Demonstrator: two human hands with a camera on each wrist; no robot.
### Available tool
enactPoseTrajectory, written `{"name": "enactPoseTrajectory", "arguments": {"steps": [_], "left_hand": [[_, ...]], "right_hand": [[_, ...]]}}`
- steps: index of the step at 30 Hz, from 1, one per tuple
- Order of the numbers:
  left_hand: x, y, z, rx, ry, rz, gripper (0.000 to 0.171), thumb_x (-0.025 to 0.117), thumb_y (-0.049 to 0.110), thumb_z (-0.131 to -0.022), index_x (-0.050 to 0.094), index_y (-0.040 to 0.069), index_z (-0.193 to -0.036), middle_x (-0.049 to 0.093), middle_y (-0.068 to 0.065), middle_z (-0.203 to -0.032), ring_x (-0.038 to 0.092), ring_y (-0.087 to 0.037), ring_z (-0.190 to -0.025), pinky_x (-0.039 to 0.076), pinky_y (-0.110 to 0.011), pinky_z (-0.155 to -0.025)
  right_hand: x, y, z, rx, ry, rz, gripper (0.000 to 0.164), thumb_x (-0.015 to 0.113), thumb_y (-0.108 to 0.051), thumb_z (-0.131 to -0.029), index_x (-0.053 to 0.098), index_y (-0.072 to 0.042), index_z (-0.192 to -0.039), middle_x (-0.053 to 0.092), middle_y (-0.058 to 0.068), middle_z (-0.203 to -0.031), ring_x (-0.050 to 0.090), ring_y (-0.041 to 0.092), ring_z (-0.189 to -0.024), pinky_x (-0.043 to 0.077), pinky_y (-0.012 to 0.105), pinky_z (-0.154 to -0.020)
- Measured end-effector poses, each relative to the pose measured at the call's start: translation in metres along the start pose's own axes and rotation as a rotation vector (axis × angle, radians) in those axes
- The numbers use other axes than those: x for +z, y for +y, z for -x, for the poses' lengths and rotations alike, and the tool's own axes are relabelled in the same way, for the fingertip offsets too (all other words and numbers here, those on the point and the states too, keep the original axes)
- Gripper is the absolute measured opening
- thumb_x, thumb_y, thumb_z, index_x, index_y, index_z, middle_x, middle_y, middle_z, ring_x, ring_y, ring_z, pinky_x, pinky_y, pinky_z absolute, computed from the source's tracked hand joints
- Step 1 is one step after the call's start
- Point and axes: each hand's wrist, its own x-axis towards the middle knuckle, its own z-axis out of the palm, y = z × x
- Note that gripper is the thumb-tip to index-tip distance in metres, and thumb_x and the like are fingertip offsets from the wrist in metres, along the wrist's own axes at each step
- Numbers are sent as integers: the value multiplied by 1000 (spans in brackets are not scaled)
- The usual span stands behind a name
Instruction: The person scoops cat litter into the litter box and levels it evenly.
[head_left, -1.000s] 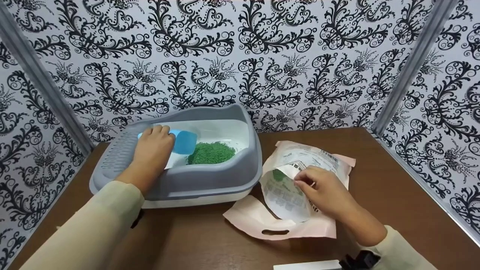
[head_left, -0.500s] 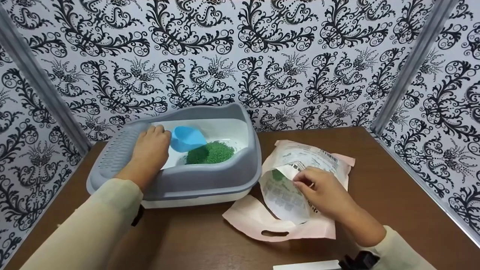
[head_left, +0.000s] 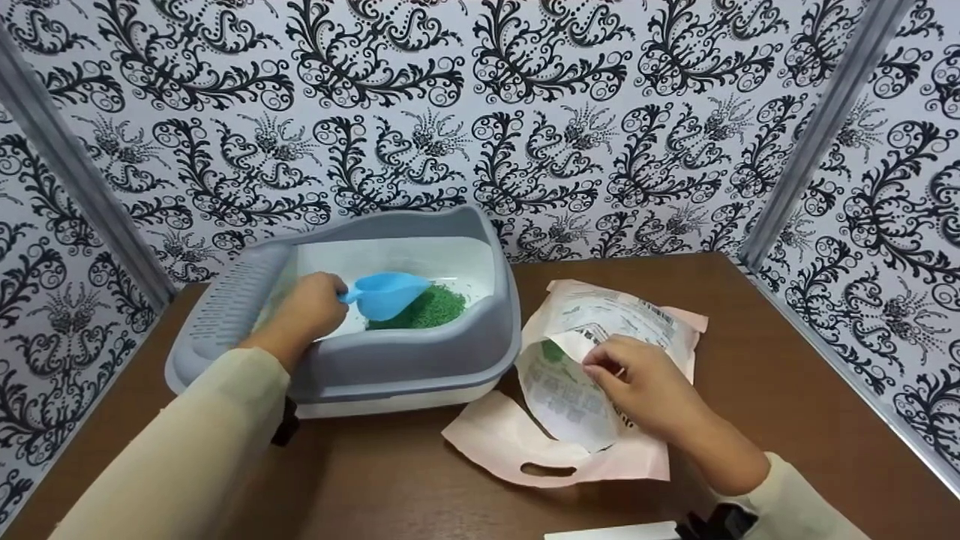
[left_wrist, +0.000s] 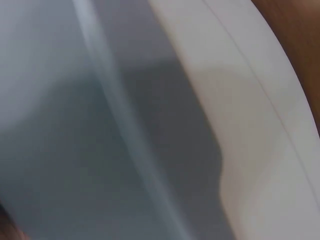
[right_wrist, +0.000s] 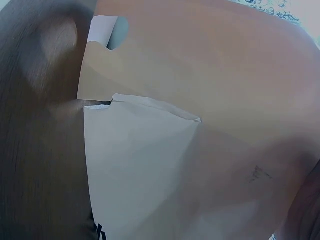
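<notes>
In the head view my left hand (head_left: 311, 307) grips the handle of a blue scoop (head_left: 386, 296) inside a grey-and-white litter box (head_left: 405, 364). The scoop's bowl is tilted over a pile of green litter pellets (head_left: 442, 306), overlapping its left part. My right hand (head_left: 645, 382) pinches the torn upper edge of a pale pink litter bag (head_left: 559, 397), holding its mouth apart. Some green shows inside the bag. The left wrist view is filled by the box's outer wall (left_wrist: 135, 140); the right wrist view shows the bag's side (right_wrist: 210, 65) and its handle cut-out.
Bag and box stand side by side on a brown wooden table (head_left: 390, 480). Behind them rises a wall (head_left: 540, 150) with black scroll patterns, and similar panels flank both sides. A white flat object (head_left: 611, 532) lies at the near edge by the right wrist.
The scoop has moved right and turned, its bowl now over the green pile. My left hand has lowered and shifted slightly right. The right hand keeps its pinch on the bag.
</notes>
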Motion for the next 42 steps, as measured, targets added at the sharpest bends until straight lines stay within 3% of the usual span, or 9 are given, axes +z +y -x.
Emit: {"name": "enactPoseTrajectory", "arguments": {"steps": [7, 11, 13, 16, 23, 29, 36, 39, 42], "left_hand": [[4, 5, -3, -42, -93, -18, 29, 56, 3, -81, 67, -7, -106, 67, -20, -104, 60, -31, -90, 49, -49, -85], [4, 6, -5, -22, -99, -61, 10, 54, 0, -78, 63, 1, -74, 61, -12, -79, 52, -26, -72, 46, -41, -67], [4, 6, -5, -24, -113, -77, 18, 51, -2, -75, 51, 9, -62, 52, -7, -71, 46, -24, -65, 40, -36, -59], [4, 4, -3, -33, -123, -84, 26, 50, -5, -72, 42, 15, -58, 46, -4, -67, 42, -21, -61, 35, -32, -55], [2, 4, -2, 34, -140, -129, 31, 46, -6, -70, 31, 16, -54, 29, 1, -56, 28, -18, -54, 25, -30, -49], [1, 10, -4, -42, -181, -136, 26, 49, -3, -77, 41, 14, -59, 43, -3, -64, 41, -21, -61, 37, -33, -55], [4, 6, -6, 4, -119, -104, 22, 48, -4, -72, 44, 11, -58, 43, -4, -63, 39, -22, -60, 36, -35, -55], [4, 2, -8, 4, -74, -56, 11, 51, -2, -74, 60, 1, -69, 57, -10, -71, 50, -25, -68, 46, -42, -65], [4, -1, -11, -17, -60, -3, 21, 55, 1, -78, 68, -8, -92, 67, -19, -91, 60, -33, -85, 50, -49, -81]], "right_hand": [[1, 1, 0, 5, -12, -2, 15, 71, -10, -85, 68, -25, -84, 59, -16, -80, 56, 2, -70, 50, 21, -63], [0, 1, 0, 13, -17, -4, 15, 71, -11, -85, 68, -25, -85, 59, -16, -80, 56, 3, -70, 50, 21, -63], [0, 1, 0, 18, -20, -3, 15, 71, -12, -85, 68, -26, -85, 60, -16, -80, 56, 3, -70, 50, 22, -63], [1, 0, 0, 17, -24, -3, 14, 71, -12, -85, 68, -26, -85, 60, -16, -80, 56, 3, -71, 50, 22, -64], [3, 1, 0, 0, -20, 27, 13, 72, -13, -85, 68, -25, -84, 59, -17, -79, 54, 2, -70, 48, 21, -64], [3, 3, 1, -14, -17, 28, 7, 72, -13, -84, 70, -20, -85, 60, -16, -79, 55, 2, -70, 48, 22, -64], [2, 2, 2, -14, -19, 23, 5, 72, -12, -85, 70, -17, -86, 61, -15, -80, 55, 3, -71, 49, 22, -64], [2, 2, 1, -7, -19, 19, 7, 72, -12, -84, 70, -19, -85, 61, -15, -80, 55, 3, -71, 49, 22, -64], [2, 1, 1, 2, -20, 16, 8, 72, -12, -84, 70, -20, -85, 61, -16, -81, 55, 3, -71, 49, 22, -65]]}}
